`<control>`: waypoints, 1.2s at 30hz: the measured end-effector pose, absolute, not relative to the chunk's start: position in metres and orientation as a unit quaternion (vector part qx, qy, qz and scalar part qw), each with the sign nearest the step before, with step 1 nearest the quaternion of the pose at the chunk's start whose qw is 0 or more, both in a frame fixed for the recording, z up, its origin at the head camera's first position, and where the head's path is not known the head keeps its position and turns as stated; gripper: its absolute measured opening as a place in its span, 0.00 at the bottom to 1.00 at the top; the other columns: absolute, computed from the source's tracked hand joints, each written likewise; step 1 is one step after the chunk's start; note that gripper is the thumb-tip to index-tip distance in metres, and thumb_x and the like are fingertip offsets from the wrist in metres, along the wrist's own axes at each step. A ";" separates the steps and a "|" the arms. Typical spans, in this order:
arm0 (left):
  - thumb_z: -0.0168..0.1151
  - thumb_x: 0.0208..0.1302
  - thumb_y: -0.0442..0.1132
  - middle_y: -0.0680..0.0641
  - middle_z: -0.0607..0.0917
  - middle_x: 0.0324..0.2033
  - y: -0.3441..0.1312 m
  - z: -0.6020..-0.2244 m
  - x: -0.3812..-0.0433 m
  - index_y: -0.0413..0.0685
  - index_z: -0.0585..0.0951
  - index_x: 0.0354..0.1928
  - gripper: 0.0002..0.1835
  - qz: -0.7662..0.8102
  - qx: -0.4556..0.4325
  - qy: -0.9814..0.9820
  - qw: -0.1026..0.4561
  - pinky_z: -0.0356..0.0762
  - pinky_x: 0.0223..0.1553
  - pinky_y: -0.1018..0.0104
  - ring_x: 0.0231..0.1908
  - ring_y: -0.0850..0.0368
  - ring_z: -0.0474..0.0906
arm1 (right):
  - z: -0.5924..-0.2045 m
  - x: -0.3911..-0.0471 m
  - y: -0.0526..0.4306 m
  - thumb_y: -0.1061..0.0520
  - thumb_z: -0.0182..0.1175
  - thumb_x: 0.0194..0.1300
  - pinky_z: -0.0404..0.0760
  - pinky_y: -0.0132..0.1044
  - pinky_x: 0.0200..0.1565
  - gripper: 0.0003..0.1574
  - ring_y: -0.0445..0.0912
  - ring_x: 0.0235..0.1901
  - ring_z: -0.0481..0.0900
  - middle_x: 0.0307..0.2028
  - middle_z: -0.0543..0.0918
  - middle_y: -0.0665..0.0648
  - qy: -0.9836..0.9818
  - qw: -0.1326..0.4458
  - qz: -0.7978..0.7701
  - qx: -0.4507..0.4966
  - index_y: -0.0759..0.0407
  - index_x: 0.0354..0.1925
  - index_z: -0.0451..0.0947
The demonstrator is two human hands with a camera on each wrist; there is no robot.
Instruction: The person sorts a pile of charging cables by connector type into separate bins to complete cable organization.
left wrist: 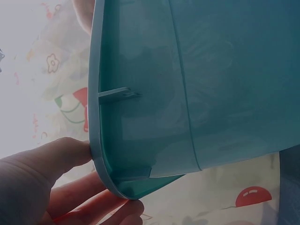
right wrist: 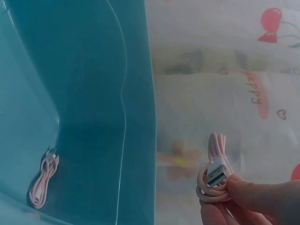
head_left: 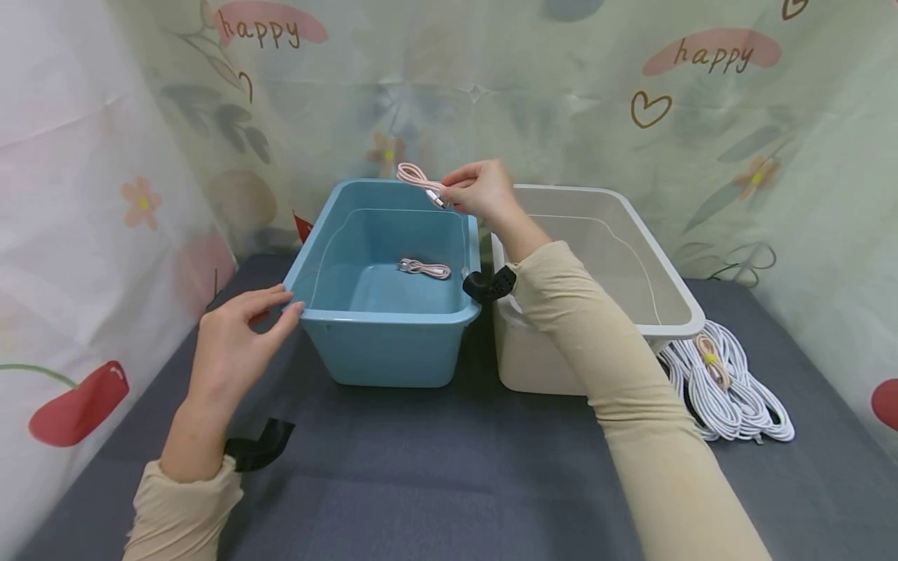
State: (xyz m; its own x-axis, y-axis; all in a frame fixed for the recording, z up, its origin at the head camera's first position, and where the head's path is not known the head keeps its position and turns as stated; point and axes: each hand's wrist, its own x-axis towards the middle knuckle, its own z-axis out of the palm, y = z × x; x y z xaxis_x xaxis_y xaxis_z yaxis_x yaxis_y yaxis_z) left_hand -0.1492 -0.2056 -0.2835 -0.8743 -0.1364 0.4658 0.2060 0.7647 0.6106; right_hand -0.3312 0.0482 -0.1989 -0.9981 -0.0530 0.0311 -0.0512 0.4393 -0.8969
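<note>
Your right hand [head_left: 480,191] pinches a coiled pink cable [head_left: 418,178] over the blue plastic bin [head_left: 393,315] (far rim, 12 o'clock). Looks like drop time: just loosen those fingers. Left hand [head_left: 235,339] rests relaxed on the rim at 9 o'clock.

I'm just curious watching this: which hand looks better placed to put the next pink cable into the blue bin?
Probably the right hand: it pinches a coiled pink cable above the blue bin. The left hand only touches the bin's rim.

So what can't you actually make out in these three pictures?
- White plastic bin: its floor, head view, hidden behind the right hand's sleeve and the near wall.
- White coiled cables: count unclear, partly behind the bin.
- Coiled pink cable: lower loops hidden by fingers, right wrist view.
- Blue plastic bin: inside unseen, left wrist view.
</note>
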 end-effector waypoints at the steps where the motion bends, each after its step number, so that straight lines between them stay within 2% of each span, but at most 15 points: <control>1: 0.62 0.61 0.42 0.37 0.81 0.52 -0.206 -0.284 -0.149 0.38 0.82 0.49 0.18 -0.341 -0.019 -0.906 0.250 0.78 0.49 0.47 0.49 0.40 0.79 | -0.200 -0.332 0.047 0.58 0.63 0.59 0.84 0.33 0.44 0.14 0.40 0.33 0.82 0.41 0.85 0.59 0.848 0.002 -0.530 -0.029 0.60 0.45 0.82; 10: 0.61 0.61 0.42 0.37 0.81 0.52 -0.206 -0.284 -0.150 0.38 0.82 0.49 0.18 -0.335 -0.018 -0.908 0.252 0.78 0.49 0.47 0.49 0.40 0.79 | -0.207 -0.337 0.039 0.60 0.62 0.60 0.84 0.35 0.45 0.14 0.42 0.32 0.82 0.42 0.85 0.62 0.849 -0.001 -0.528 -0.022 0.63 0.44 0.82; 20: 0.62 0.61 0.42 0.37 0.81 0.52 -0.207 -0.285 -0.150 0.39 0.81 0.49 0.18 -0.339 -0.019 -0.907 0.249 0.78 0.49 0.46 0.49 0.40 0.79 | -0.214 -0.342 0.028 0.59 0.63 0.59 0.78 0.27 0.30 0.11 0.39 0.23 0.75 0.42 0.86 0.60 0.875 -0.018 -0.483 -0.007 0.61 0.41 0.84; 27: 0.62 0.61 0.42 0.37 0.81 0.53 -0.206 -0.285 -0.149 0.39 0.81 0.50 0.18 -0.340 -0.019 -0.907 0.249 0.78 0.49 0.46 0.49 0.40 0.79 | -0.218 -0.348 0.027 0.59 0.63 0.59 0.78 0.28 0.30 0.11 0.41 0.26 0.78 0.42 0.86 0.59 0.878 -0.011 -0.478 0.011 0.60 0.42 0.84; 31: 0.62 0.61 0.42 0.37 0.81 0.53 -0.206 -0.285 -0.149 0.38 0.81 0.50 0.18 -0.341 -0.019 -0.906 0.248 0.78 0.49 0.46 0.49 0.40 0.79 | -0.220 -0.348 0.026 0.59 0.63 0.59 0.81 0.30 0.34 0.11 0.40 0.25 0.75 0.42 0.85 0.59 0.880 -0.010 -0.474 0.017 0.60 0.42 0.84; 36: 0.62 0.61 0.42 0.37 0.81 0.53 -0.206 -0.285 -0.149 0.38 0.81 0.50 0.18 -0.343 -0.019 -0.906 0.247 0.78 0.50 0.46 0.50 0.40 0.79 | -0.222 -0.348 0.024 0.59 0.63 0.58 0.82 0.31 0.38 0.11 0.42 0.28 0.77 0.42 0.85 0.58 0.884 -0.015 -0.467 0.025 0.59 0.41 0.84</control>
